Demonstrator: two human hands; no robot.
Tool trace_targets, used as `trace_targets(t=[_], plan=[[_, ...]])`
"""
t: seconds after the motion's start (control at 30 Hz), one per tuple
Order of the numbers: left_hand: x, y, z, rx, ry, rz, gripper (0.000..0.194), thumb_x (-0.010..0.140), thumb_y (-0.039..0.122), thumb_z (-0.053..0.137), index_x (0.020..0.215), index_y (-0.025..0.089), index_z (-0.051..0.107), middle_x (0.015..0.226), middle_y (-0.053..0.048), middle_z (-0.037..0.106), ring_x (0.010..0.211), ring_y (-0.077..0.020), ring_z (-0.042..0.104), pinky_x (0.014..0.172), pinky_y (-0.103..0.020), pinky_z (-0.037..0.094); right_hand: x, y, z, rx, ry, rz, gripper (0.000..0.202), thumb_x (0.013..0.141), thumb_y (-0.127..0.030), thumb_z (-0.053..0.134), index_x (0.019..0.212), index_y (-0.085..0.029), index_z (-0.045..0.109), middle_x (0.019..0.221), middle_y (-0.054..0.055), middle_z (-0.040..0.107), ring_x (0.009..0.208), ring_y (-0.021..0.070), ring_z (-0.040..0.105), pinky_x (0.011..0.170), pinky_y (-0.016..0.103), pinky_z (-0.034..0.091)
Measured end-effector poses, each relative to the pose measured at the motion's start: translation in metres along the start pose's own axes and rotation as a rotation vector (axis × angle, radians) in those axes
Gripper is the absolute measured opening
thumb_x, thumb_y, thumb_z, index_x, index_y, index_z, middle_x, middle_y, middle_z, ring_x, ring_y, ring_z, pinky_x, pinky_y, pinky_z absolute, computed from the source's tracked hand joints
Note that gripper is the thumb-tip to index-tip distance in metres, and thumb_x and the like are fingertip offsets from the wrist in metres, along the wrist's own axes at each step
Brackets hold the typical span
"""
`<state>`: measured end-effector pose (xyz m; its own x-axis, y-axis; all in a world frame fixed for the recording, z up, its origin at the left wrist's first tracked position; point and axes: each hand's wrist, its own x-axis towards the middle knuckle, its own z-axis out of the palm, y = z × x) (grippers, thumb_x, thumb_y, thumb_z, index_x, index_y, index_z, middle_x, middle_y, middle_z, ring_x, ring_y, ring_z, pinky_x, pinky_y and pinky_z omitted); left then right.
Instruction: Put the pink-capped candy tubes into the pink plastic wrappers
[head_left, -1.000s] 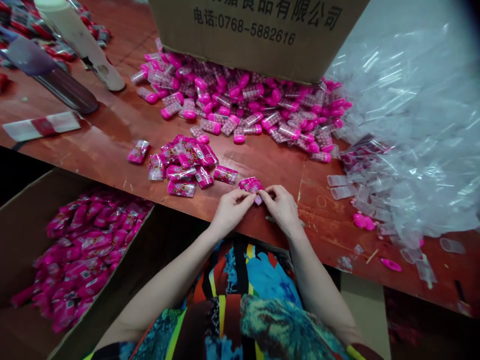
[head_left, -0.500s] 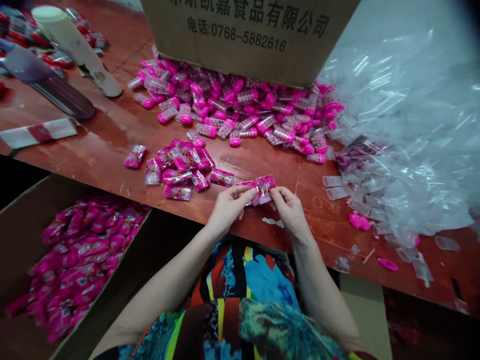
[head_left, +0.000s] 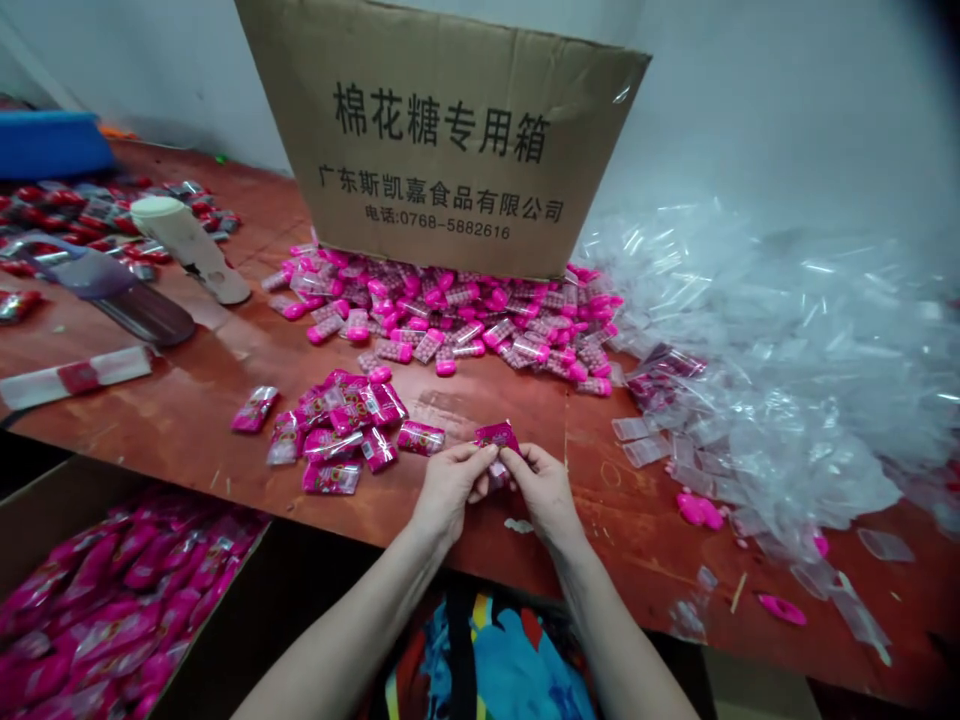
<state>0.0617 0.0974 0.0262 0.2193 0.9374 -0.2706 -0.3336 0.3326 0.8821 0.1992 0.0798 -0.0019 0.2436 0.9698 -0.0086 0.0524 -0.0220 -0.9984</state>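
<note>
Between my two hands is a pink printed wrapper point(head_left: 496, 434), held just above the near part of the red-brown table point(head_left: 592, 520). My left hand point(head_left: 454, 485) pinches its left side, thumb on top. My right hand point(head_left: 544, 490) grips it from the right, and the two thumbs almost meet. The fingers cover the wrapper's lower part, so what lies inside it is hidden. Left of my hands lies a small heap of pink packets point(head_left: 341, 415). Farther back, a wide pile of clear little bottles with pink caps point(head_left: 450, 320) holds small pale beads.
Behind the bottles stands a cardboard box point(head_left: 450, 150). Clear plastic bags point(head_left: 772, 400) spread over the right side, with loose clear tubes point(head_left: 637, 440) by them. A jug of dark liquid point(head_left: 135, 300) and a white cup point(head_left: 191, 250) are at left. Below, a carton point(head_left: 45, 490) holds pink packets.
My hands have drawn closer together on the wrapper, the right one moving in to the left. The camera view has tilted up, showing more of the box and wall.
</note>
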Motion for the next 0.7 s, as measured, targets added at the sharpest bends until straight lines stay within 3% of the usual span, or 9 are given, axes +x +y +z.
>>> trace_targets(t=[0.13, 0.27, 0.4, 0.47, 0.53, 0.63, 0.7], plan=[[0.01, 0.004, 0.0, -0.02, 0.01, -0.046, 0.044, 0.068, 0.048, 0.092, 0.056, 0.018, 0.062, 0.046, 0.0, 0.048, 0.042, -0.0079, 0.037, 0.044, -0.027, 0.02, 0.008, -0.006, 0.0, -0.155, -0.019, -0.114, 0.039, 0.094, -0.057, 0.064, 0.077, -0.023, 0.07, 0.065, 0.0, 0.063, 0.06, 0.0176, 0.054, 0.06, 0.032, 0.045], [0.015, 0.014, -0.006, -0.023, -0.007, -0.114, 0.045, 0.072, 0.05, 0.089, 0.057, 0.019, 0.06, 0.044, 0.0, 0.048, 0.04, -0.0079, 0.035, 0.044, -0.026, 0.018, 0.022, -0.014, -0.004, -0.277, -0.109, -0.239, 0.032, 0.097, -0.048, 0.063, 0.079, -0.023, 0.073, 0.073, 0.002, 0.069, 0.069, 0.02, 0.06, 0.07, 0.034, 0.048], [0.017, 0.026, -0.016, -0.018, 0.051, -0.085, 0.041, 0.072, 0.048, 0.089, 0.059, 0.019, 0.063, 0.045, 0.0, 0.049, 0.043, -0.0082, 0.035, 0.044, -0.025, 0.017, 0.067, -0.027, -0.016, -0.429, -0.223, -0.364, 0.029, 0.1, -0.041, 0.061, 0.082, -0.024, 0.077, 0.084, 0.006, 0.07, 0.083, 0.0247, 0.064, 0.083, 0.038, 0.051], [0.017, 0.029, -0.019, -0.025, 0.088, -0.064, 0.042, 0.071, 0.048, 0.091, 0.06, 0.019, 0.062, 0.046, 0.001, 0.048, 0.045, -0.0086, 0.035, 0.044, -0.026, 0.016, 0.102, -0.036, -0.022, -0.758, -0.038, -0.502, 0.029, 0.102, -0.03, 0.052, 0.101, -0.02, 0.079, 0.106, 0.015, 0.07, 0.102, 0.0309, 0.063, 0.094, 0.044, 0.049], [0.017, 0.031, -0.022, -0.032, 0.097, -0.07, 0.045, 0.07, 0.048, 0.091, 0.059, 0.019, 0.059, 0.046, 0.001, 0.047, 0.045, -0.0087, 0.034, 0.044, -0.026, 0.016, 0.136, -0.043, -0.026, -1.073, 0.144, -0.509, 0.037, 0.098, -0.016, 0.051, 0.126, -0.018, 0.075, 0.128, 0.022, 0.066, 0.117, 0.037, 0.057, 0.099, 0.05, 0.045], [0.014, 0.029, -0.023, -0.054, 0.085, -0.105, 0.045, 0.071, 0.049, 0.091, 0.061, 0.02, 0.057, 0.046, 0.002, 0.046, 0.044, -0.0081, 0.033, 0.044, -0.026, 0.016, 0.167, -0.046, -0.026, -1.338, 0.156, -0.457, 0.054, 0.094, -0.004, 0.048, 0.142, -0.02, 0.068, 0.131, 0.023, 0.065, 0.119, 0.0392, 0.055, 0.098, 0.055, 0.043], [0.01, 0.028, -0.025, -0.071, 0.086, -0.122, 0.046, 0.071, 0.049, 0.09, 0.062, 0.019, 0.057, 0.046, 0.002, 0.047, 0.044, -0.0077, 0.033, 0.044, -0.026, 0.016, 0.169, -0.043, -0.028, -1.355, 0.114, -0.461, 0.053, 0.095, -0.006, 0.046, 0.142, -0.02, 0.067, 0.127, 0.022, 0.067, 0.117, 0.0388, 0.057, 0.098, 0.056, 0.043]])
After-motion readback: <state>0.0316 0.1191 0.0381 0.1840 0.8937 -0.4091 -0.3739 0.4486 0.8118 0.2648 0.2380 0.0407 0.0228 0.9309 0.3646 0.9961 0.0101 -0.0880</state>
